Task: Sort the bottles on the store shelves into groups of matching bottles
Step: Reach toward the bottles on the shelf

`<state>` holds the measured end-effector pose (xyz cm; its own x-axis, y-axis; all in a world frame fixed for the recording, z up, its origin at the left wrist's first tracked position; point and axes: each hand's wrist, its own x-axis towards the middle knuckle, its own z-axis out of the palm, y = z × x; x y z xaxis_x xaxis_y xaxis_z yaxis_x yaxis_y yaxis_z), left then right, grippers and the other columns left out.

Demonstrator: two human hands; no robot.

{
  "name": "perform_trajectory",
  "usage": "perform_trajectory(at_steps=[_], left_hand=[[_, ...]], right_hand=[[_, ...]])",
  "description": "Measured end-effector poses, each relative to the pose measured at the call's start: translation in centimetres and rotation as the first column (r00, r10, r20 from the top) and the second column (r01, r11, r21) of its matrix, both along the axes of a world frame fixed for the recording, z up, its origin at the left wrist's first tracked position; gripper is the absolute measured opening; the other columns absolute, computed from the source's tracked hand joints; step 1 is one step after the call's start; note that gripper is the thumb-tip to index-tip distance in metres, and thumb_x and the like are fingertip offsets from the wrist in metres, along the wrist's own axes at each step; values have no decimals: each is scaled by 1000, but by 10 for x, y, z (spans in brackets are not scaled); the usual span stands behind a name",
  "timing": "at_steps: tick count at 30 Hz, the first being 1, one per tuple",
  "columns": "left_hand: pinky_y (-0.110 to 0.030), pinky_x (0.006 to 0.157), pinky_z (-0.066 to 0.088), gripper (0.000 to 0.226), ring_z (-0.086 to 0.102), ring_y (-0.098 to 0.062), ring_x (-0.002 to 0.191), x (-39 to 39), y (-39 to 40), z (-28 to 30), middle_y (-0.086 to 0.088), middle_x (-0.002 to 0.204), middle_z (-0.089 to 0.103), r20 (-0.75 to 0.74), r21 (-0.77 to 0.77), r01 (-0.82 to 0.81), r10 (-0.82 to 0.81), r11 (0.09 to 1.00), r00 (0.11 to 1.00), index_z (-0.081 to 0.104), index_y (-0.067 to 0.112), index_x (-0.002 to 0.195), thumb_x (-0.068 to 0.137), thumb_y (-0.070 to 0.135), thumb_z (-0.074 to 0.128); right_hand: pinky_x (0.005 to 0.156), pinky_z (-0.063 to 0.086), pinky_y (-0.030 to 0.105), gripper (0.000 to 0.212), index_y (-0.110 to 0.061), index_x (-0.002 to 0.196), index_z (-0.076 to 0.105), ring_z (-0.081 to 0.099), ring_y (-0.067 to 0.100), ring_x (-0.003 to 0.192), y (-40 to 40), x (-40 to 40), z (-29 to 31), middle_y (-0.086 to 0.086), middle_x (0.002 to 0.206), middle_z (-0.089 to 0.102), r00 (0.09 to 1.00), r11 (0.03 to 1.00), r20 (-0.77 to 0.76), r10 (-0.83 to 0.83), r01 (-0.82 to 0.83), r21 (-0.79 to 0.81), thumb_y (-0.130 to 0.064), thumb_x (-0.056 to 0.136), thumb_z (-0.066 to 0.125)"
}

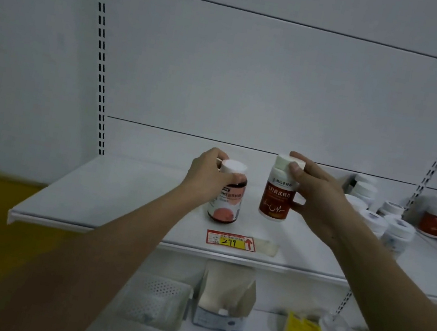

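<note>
Two bottles are in hand on the shelf [119,191], and both look like light, rigid plastic tubs with smooth glossy labels, so I judge them easy to lift but a little slippery round the middle; the ribbed white caps look like the surest place to take hold.

Going from the left: the left hand [206,176] reaches in with the forearm stretched out and rising toward the shelf, fingers curled over the cap and shoulder of the dark bottle [227,196]. That bottle, with its pink label, stands upright on the shelf just behind the price tag [231,240]. The grip looks firm, thumb on the near side of the neck.

Just to its right, apart from it, the red bottle [279,193] is gripped by the right hand [320,196], thumb pressed on the cap and the other fingers wrapped behind the body. Whether its base touches the shelf or hangs a shade above it I cannot tell. The right forearm comes in from the lower right, wrist bent slightly inward.

Further right a cluster of unsorted bottles [385,221] waits, mostly white-capped, some red-labelled
</note>
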<state>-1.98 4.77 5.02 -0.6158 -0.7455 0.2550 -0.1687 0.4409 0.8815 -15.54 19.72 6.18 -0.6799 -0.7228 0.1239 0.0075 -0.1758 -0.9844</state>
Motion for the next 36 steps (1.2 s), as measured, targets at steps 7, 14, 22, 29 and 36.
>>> perform_trajectory(at_steps=[7,14,22,29,36], left_hand=[[-26,81,40,49,49,-12,102,-6,4,-14,-4,129,57,50,-35,-27,29,999,998,54,14,125,82,26,75],[-35,103,39,81,43,-22,134,2,12,-4,-6,150,42,95,-64,-16,22,998,995,36,14,147,80,34,77],[-28,94,50,62,58,-10,113,38,58,36,6,129,60,-132,-193,162,-189,968,973,51,21,138,82,32,75],[-40,86,57,70,67,-15,101,51,79,2,4,117,67,-151,-23,297,-297,955,943,53,28,134,71,24,85],[-35,82,58,67,70,-8,89,45,115,-11,7,115,67,-208,32,316,-303,948,930,55,28,128,69,18,86]], right_hand=[[96,38,47,39,-23,132,57,55,14,110,3,-11,-21,-5,119,62,997,999,52,51,-52,2,-19,93,58],[97,41,49,37,-22,130,58,56,15,112,2,-2,-15,-2,121,63,997,998,50,63,-63,-13,-18,93,59],[94,47,49,35,-19,130,57,57,21,116,17,35,29,3,126,62,995,993,-46,86,-89,-80,-20,95,56],[88,54,43,34,-13,132,55,59,27,120,39,77,29,11,129,62,993,991,-71,99,-105,-87,-19,99,51],[89,57,34,39,-22,129,58,65,13,105,85,81,37,1,121,62,825,974,-557,-97,195,119,-32,92,63]])
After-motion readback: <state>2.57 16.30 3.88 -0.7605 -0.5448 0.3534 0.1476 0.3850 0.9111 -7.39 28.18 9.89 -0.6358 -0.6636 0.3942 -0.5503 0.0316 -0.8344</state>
